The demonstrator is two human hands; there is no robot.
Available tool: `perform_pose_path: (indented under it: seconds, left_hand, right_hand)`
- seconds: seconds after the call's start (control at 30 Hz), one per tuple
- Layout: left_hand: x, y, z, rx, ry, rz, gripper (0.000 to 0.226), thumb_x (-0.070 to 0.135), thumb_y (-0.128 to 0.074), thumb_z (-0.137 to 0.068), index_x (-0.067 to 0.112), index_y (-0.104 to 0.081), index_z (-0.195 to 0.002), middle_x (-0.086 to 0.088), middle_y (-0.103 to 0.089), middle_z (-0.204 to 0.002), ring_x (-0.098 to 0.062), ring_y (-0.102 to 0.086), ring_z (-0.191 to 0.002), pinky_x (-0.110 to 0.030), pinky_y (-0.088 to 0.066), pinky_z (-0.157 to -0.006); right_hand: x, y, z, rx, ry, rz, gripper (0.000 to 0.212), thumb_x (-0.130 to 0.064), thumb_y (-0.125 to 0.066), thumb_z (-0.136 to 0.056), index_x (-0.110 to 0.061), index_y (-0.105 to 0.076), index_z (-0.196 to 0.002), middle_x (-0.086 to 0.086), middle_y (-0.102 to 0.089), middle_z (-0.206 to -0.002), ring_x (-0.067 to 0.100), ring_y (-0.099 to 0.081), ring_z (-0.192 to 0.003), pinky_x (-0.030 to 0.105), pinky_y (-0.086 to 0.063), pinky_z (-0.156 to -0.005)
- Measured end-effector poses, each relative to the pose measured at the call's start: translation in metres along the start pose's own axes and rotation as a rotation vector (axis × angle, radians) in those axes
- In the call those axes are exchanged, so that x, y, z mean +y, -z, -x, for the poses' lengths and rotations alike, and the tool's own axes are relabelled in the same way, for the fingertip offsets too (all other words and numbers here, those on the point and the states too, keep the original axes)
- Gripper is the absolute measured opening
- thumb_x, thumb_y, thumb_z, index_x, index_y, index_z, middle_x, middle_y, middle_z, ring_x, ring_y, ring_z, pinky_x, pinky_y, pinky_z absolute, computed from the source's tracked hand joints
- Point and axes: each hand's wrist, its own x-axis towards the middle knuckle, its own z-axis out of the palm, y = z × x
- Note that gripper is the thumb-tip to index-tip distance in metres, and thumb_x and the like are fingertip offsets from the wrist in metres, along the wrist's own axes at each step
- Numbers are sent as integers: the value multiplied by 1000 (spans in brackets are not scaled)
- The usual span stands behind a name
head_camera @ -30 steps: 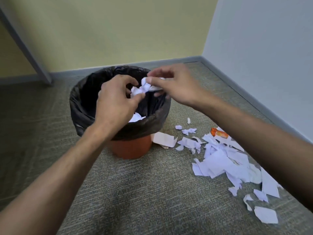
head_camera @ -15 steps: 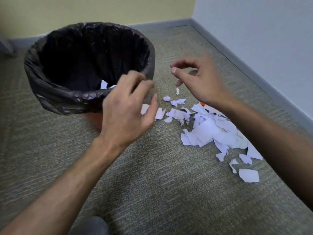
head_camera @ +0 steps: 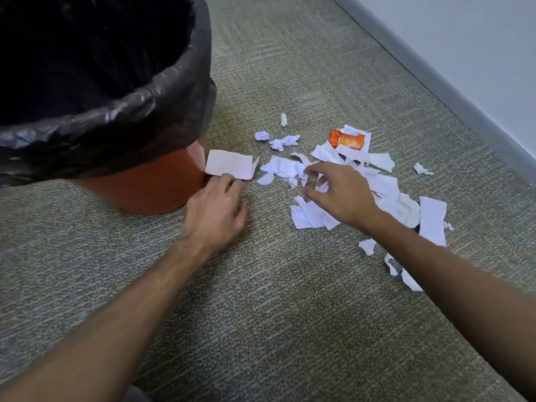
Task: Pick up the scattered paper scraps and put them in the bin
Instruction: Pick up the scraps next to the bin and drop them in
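White paper scraps lie scattered on the carpet to the right of the bin. The orange bin with a black liner stands at the upper left. My left hand reaches along the floor, and its fingertips touch the near edge of a rectangular scrap lying against the bin's base. My right hand hovers low over the middle of the pile. Its thumb and forefinger are spread around small scraps without closing on them.
An orange snack wrapper lies among the far scraps. A grey baseboard and a pale wall run along the right side. A few crumpled bits sit apart near the bin. Grey-green carpet covers the floor.
Both hands have let go of crumpled paper over the bin and dropped to the floor. The left now touches the rectangular scrap, the right is over the pile. The view has tilted down.
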Motion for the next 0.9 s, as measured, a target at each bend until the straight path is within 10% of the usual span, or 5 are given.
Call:
perform_pose_path:
  seconds: [0.43, 0.6, 0.9]
  left_hand:
    - [-17, -36, -59, -192, 200, -157, 75, 49, -53, -93, 12, -23, -151, -11, -26, -155, -31, -23, -143, -48, -50, -86]
    - [-17, -44, -73, -253, 213, -192, 57, 42, -51, -97, 19, -33, -146, -10, -34, -150, -32, -33, -136, -45, -48, -82]
    - [-19, -40, -79, -136, 77, -220, 17, 4, -48, -93, 8, -62, -101, -10, -58, -107, -33, -57, -103, -36, -33, -62]
  right_hand:
    - [-2, -50, -64, -69, 49, 309, 108, -90, -54, -61, -23, -39, -146, 2, -50, -143, 27, -49, -128, 44, -48, -89]
    - [-13, -70, -76, -49, 37, 252, 86, -79, -54, -74, -27, -47, -141, 8, -41, -150, 33, -44, -131, 45, -43, -99]
    - [-27, -78, -78, 79, 114, 69, 23, -34, -60, -92, -17, -71, -104, 5, -63, -103, 31, -62, -91, 31, -40, -64]
